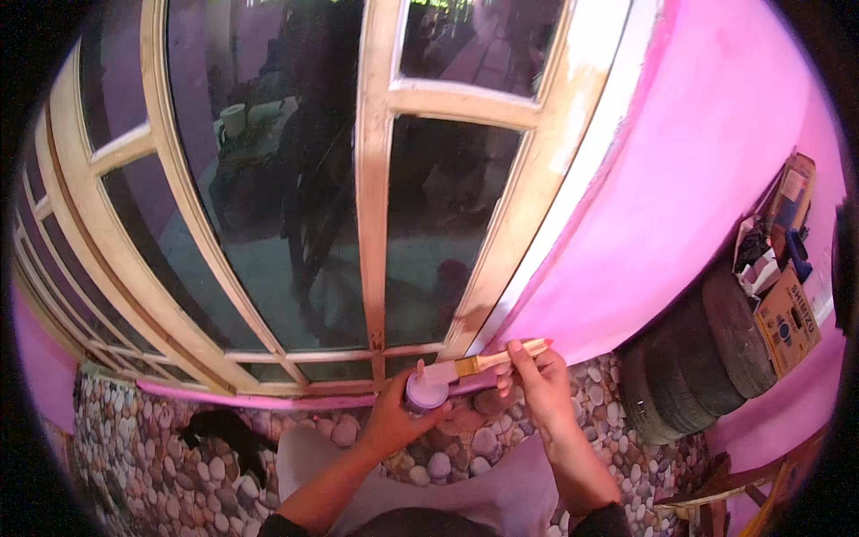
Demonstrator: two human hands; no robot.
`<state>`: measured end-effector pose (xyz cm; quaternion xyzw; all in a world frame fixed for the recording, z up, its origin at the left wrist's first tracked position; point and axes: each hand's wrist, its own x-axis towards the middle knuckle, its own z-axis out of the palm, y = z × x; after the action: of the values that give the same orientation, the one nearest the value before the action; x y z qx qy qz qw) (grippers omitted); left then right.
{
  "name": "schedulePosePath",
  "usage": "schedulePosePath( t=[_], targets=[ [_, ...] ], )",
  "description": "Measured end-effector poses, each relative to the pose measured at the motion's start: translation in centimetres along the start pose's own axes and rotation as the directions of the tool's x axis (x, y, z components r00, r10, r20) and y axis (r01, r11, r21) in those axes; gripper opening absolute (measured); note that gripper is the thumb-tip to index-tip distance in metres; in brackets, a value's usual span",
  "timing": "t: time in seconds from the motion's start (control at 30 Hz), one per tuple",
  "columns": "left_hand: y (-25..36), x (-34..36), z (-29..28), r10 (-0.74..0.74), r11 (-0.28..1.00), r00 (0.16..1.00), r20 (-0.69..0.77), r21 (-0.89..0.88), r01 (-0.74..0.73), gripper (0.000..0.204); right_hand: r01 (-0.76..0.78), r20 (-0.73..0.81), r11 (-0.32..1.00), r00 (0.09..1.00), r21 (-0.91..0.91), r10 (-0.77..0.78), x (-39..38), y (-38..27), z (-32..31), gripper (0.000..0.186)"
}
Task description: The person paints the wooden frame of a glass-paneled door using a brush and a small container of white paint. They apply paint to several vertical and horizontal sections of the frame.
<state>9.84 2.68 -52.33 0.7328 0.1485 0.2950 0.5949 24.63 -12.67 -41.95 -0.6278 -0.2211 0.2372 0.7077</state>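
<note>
My left hand (394,416) grips a small cup of pale lilac paint (425,398), held upright low in front of the glazed doors. My right hand (537,376) holds a paintbrush (488,362) by its light wooden handle, with the brush lying sideways and its pale, paint-coated bristles over the mouth of the cup. Behind both hands stands a cream wooden door frame (373,268) with dark glass panes (447,206); patches of white show on its right upright.
A pink wall (671,179) rises at the right. Stacked tires (671,376), a cardboard box (787,327) and bundled oddments lean there, near a wooden piece at lower right. A black cat (228,434) is on the pebbled floor (152,447) at left. My bare feet show below the cup.
</note>
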Motion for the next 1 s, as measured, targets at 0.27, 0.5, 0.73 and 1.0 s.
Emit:
schedulePosePath(
  t=[0.27,0.5,0.73,1.0],
  targets=[
    [0.7,0.7,0.8,0.006,0.96,0.999,0.052,-0.28,0.009,0.065,-0.079,-0.056,0.977,0.994,0.197,0.091,-0.6,-0.2,-1.6,0.031],
    [0.2,0.6,0.3,0.105,0.994,0.994,-0.012,-0.003,-0.105,0.068,-0.081,-0.069,0.956,0.992,0.282,0.105,-0.5,-0.3,-1.9,0.027],
    [0.5,-0.2,-0.5,0.063,0.996,0.998,-0.026,-0.064,-0.064,0.066,0.036,-0.095,0.949,0.995,0.314,-0.006,-0.3,-3.1,-1.5,0.027],
    [0.6,-1.9,-0.4,0.016,0.999,0.998,0.063,0.033,-0.019,0.076,0.403,-0.238,0.883,0.907,0.242,-0.348,0.4,-10.0,-3.3,0.025]
  ],
)
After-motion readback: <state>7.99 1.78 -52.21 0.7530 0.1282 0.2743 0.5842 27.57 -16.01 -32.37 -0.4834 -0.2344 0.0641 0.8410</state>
